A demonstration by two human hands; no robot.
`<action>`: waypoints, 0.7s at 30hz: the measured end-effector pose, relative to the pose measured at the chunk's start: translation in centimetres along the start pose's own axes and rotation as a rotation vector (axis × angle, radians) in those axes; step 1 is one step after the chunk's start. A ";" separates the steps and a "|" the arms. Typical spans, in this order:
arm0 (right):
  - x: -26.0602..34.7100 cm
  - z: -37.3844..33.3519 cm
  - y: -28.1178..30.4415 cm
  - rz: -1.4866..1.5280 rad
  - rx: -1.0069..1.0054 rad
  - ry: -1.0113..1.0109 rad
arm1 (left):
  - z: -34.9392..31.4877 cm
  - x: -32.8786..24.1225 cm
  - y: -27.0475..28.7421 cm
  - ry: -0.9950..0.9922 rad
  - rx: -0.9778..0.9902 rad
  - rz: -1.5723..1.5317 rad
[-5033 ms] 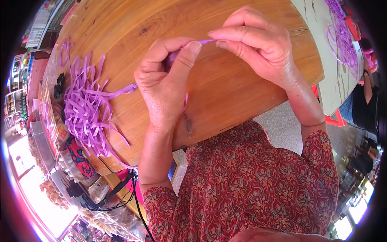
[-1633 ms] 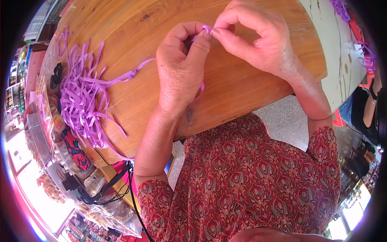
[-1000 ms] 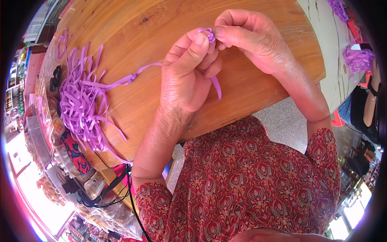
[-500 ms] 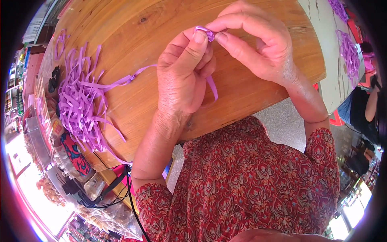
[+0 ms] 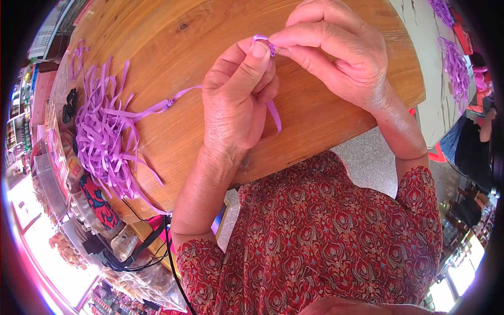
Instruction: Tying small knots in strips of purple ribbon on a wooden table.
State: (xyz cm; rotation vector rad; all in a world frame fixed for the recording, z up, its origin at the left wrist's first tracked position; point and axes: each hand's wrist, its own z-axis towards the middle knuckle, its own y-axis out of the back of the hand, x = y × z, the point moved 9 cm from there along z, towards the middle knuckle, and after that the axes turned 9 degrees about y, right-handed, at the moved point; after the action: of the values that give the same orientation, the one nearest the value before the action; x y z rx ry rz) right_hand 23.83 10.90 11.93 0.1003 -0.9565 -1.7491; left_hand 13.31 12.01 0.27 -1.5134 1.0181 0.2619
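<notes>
Between the thumb and bent fingers of my left hand (image 5: 239, 86) is a small looped piece of purple ribbon (image 5: 259, 38). One tail hangs below that hand, and another stretches left across the tabletop toward a tangled heap of purple ribbon (image 5: 107, 142), with a knot or fold along it. Thumb and forefinger of my right hand (image 5: 341, 52) pinch the ribbon's right side, close to my left thumb tip. Both hands are held over the wooden table (image 5: 173, 52); what lies inside the left fingers is hidden.
Plastic bags and a red-and-blue patterned item (image 5: 97, 202) crowd the table's left edge, with black cables (image 5: 167, 236) hanging nearby. To the right, a pale table (image 5: 420, 68) bears more purple ribbon (image 5: 455, 71). A person in dark clothing (image 5: 470, 149) is beyond it.
My right hand has shifted slightly right, its fingertips drawn closer together on the ribbon. The loop at my left thumb looks smaller and tighter. My left hand has barely moved.
</notes>
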 end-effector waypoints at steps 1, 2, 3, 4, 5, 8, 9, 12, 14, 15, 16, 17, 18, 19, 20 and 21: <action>0.0 0.0 -0.2 -0.008 0.021 0.002 | 0.0 0.0 -0.1 -0.004 0.008 0.007; 0.0 0.0 -0.1 -0.007 0.020 0.001 | 0.0 0.0 -0.1 -0.002 0.008 0.007; 0.1 0.1 0.1 0.009 -0.007 0.005 | -0.1 0.0 0.0 -0.007 -0.012 0.019; 0.2 0.2 0.3 0.025 -0.034 0.008 | -0.2 -0.1 0.0 -0.012 -0.031 0.030; 0.2 0.2 0.3 0.025 -0.035 0.006 | -0.2 -0.1 -0.1 -0.010 -0.031 0.031; -0.1 0.0 0.6 0.137 -0.105 -0.007 | -0.3 -0.2 0.4 -0.012 -0.082 0.058; -0.3 0.0 0.4 0.168 -0.091 -0.028 | -0.4 -0.5 0.2 -0.033 -0.061 0.082; -1.2 -0.4 0.1 0.256 -0.070 -0.101 | -0.7 -1.0 0.1 -0.059 -0.028 0.126; -3.2 -1.0 -0.7 0.303 -0.067 -0.157 | -0.6 -0.9 -0.6 -0.058 -0.006 0.147; -2.9 -1.1 -0.4 0.324 -0.186 0.180 | -0.7 -1.2 -1.1 -0.109 -0.028 0.215; -1.2 -1.6 0.2 0.348 -0.300 0.522 | -0.9 -1.7 -1.1 -0.164 -0.061 0.283; -1.5 -1.9 0.2 0.348 -0.301 0.521 | -1.0 -1.7 -1.0 -0.164 -0.061 0.284; -1.6 -1.9 0.0 0.338 -0.271 0.509 | -1.0 -1.8 -0.9 -0.160 -0.069 0.312; -1.6 -1.8 -0.3 0.329 -0.240 0.497 | -1.1 -1.8 -0.8 -0.157 -0.078 0.340; -1.7 -1.9 -0.3 0.329 -0.241 0.497 | -1.1 -1.7 -0.8 -0.156 -0.078 0.340; -1.8 -1.9 -0.5 0.375 -0.231 0.492 | -1.2 -1.9 -0.7 -0.185 -0.091 0.336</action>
State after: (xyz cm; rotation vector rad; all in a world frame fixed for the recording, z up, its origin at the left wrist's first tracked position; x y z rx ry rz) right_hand 25.15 11.38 9.61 0.1801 -0.3813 -1.3819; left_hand 12.25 11.70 2.33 -1.3641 1.1197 0.6812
